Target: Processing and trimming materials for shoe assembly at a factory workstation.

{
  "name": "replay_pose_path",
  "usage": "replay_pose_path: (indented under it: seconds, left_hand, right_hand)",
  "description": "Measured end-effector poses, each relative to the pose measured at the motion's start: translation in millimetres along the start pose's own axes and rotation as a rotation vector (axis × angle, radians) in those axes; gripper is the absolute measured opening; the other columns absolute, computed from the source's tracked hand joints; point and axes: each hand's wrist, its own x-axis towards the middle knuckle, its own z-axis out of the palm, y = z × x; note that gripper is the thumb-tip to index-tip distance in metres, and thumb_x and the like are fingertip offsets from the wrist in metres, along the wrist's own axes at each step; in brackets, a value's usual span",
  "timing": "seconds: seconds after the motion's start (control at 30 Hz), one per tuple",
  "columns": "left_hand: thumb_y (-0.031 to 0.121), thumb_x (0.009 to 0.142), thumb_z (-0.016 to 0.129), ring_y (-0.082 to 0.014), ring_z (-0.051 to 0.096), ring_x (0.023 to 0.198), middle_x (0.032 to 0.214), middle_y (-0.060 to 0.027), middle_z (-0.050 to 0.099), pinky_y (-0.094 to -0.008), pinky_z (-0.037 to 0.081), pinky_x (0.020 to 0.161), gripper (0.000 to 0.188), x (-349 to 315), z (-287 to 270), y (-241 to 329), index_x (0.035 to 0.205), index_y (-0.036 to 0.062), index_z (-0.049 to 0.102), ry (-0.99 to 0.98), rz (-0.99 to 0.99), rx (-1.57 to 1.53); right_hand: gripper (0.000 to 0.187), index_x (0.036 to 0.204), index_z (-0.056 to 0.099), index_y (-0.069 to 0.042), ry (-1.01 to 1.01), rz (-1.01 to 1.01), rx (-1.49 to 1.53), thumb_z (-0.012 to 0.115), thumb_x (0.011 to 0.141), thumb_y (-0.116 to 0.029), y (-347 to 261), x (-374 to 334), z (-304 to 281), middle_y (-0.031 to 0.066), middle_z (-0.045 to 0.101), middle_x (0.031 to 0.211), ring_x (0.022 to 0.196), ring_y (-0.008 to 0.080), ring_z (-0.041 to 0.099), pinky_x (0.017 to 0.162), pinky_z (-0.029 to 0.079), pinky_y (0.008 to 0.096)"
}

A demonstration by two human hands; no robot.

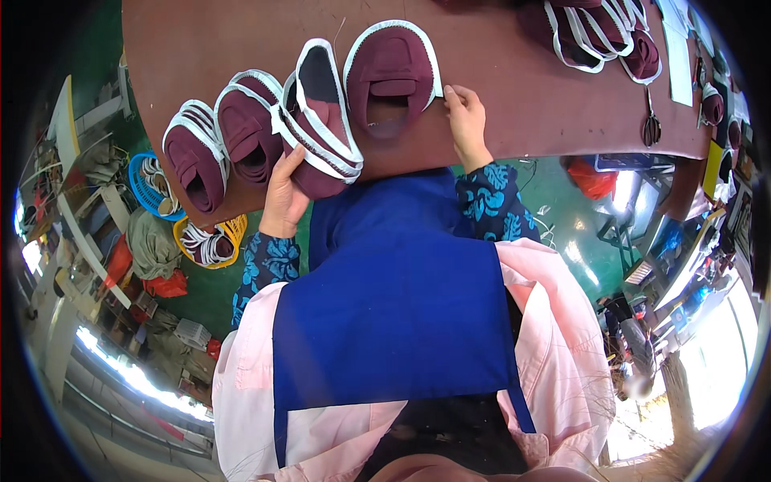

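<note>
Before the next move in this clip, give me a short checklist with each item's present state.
1. Left hand grips the tilted maroon fabric shoe upper with white trim: ok.
2. Right hand touches the edge of the flat-lying maroon upper: ok.
3. Two further maroon uppers lie in a row on the brown table: ok.
4. Scissors lie away from both hands: ok.
5. Stitching quality: cannot tell.

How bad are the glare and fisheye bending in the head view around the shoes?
Head view: the shoe uppers near the left hand and right hand are evenly lit and sharp; the brown table edge bows with the fisheye; glare blows out the lower-left and lower-right rim; the corners are black.
</note>
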Motion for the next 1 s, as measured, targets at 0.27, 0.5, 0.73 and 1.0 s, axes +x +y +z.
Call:
replay_pose_path:
  seconds: [0.27, 0.5, 0.73, 1.0]
  left_hand:
    - [0.011, 0.086, 0.075, -0.0235, 0.067, 0.104, 0.118, -0.0142, 0.065, -0.0356, 0.052, 0.093, 0.049, -15.5, 5.3, -43.6, 0.127, -0.0035, 0.052, -0.028, 0.338, 0.794]
    - [0.023, 0.077, 0.085, -0.0235, 0.059, 0.116, 0.124, -0.0180, 0.062, -0.0349, 0.047, 0.099, 0.074, 10.8, 38.6, -64.9, 0.133, -0.0078, 0.048, -0.078, 0.429, 0.861]
    - [0.018, 0.081, 0.081, -0.0297, 0.070, 0.097, 0.108, -0.0211, 0.069, -0.0373, 0.053, 0.085, 0.051, -93.8, 50.4, -27.7, 0.121, -0.0052, 0.058, 0.143, 0.747, 1.047]
    - [0.020, 0.089, 0.067, -0.0439, 0.059, 0.078, 0.086, -0.0242, 0.062, -0.0522, 0.046, 0.072, 0.029, -21.3, -108.0, -31.2, 0.105, -0.0036, 0.059, 0.514, 1.067, 1.983]
  right_hand:
    - [0.032, 0.113, 0.066, 0.001, -0.388, 0.097, 0.011, 0.067, 0.094, -0.023, -21.6, 11.8, 21.4, 0.0067, 0.070, 0.100, 0.088, 0.0158, 0.063, 0.079, 0.049, 0.0284]
    - [0.026, 0.123, 0.061, -0.008, -0.684, 0.245, 0.382, 0.053, 0.104, -0.023, -95.1, -65.7, 21.9, 0.0013, 0.069, 0.102, 0.083, 0.0111, 0.064, 0.078, 0.050, 0.0259]
    - [0.042, 0.115, 0.064, 0.001, -0.993, 0.185, 0.385, 0.042, 0.107, -0.034, -139.9, -71.5, 36.4, 0.0064, 0.071, 0.090, 0.076, 0.0116, 0.062, 0.076, 0.051, 0.0275]
    - [0.018, 0.106, 0.067, -0.006, -0.783, 0.120, -0.053, 0.058, 0.098, -0.019, -41.8, -39.2, 32.8, 0.0059, 0.071, 0.094, 0.083, 0.0157, 0.065, 0.078, 0.052, 0.0305]
